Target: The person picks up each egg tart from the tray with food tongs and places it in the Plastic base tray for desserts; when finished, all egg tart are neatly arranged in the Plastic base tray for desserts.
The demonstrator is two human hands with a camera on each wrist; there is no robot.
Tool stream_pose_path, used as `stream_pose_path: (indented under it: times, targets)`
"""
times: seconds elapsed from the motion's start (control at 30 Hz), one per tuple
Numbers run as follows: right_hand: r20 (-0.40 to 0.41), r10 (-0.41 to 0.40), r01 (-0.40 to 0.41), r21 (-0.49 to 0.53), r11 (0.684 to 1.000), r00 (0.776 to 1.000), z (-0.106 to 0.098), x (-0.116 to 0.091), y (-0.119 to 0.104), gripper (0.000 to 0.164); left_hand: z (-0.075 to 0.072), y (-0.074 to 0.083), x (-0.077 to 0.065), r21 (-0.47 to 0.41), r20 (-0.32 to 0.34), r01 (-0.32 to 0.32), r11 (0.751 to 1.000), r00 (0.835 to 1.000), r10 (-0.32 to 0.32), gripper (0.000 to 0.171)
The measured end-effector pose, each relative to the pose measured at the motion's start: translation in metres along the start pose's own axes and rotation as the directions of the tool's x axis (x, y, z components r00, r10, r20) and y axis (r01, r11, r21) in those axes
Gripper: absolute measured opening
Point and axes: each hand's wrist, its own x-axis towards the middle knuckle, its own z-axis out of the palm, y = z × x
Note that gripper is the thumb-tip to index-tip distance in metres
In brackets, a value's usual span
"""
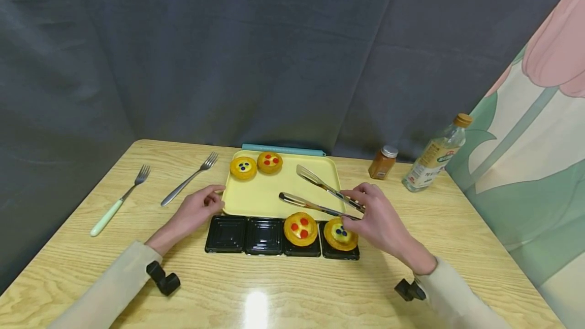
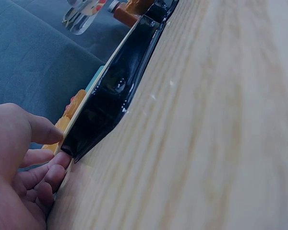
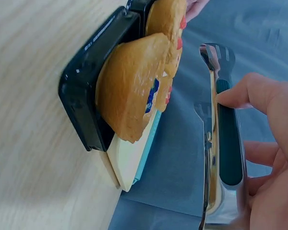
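Observation:
My right hand (image 1: 377, 217) grips metal tongs (image 1: 315, 182) with dark grips. The tongs' arms are spread over the pale yellow tray (image 1: 279, 194), with nothing between their tips. My left hand (image 1: 201, 209) holds the tray's left rim, thumb and curled fingers at its front corner. A tart with blue dots (image 1: 243, 168) and one with red dots (image 1: 269, 162) lie on the tray. In front, a red-dotted tart (image 1: 300, 229) and a blue-dotted tart (image 1: 340, 234) sit on the two right-hand black square holders (image 1: 302, 251); the blue-dotted one tilts in the right wrist view.
Two bare black holders (image 1: 226, 235) continue the row leftward. A green-handled fork (image 1: 120, 203) and a metal fork (image 1: 189, 178) lie left of the tray. A teal bar (image 1: 283, 149) lies behind it. At right stand a spice jar (image 1: 383, 162) and a glass bottle (image 1: 436, 155).

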Motion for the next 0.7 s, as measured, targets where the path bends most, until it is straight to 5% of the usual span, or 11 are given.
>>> stream_pose_path:
  times: [0.7]
  targets:
    - [0.036,0.006,-0.004,-0.056,0.998,0.999,0.011,0.044,0.014,0.045,0.0,-0.002,0.0,0.016,-0.007,-0.01,1.0,1.0,0.01,0.047]
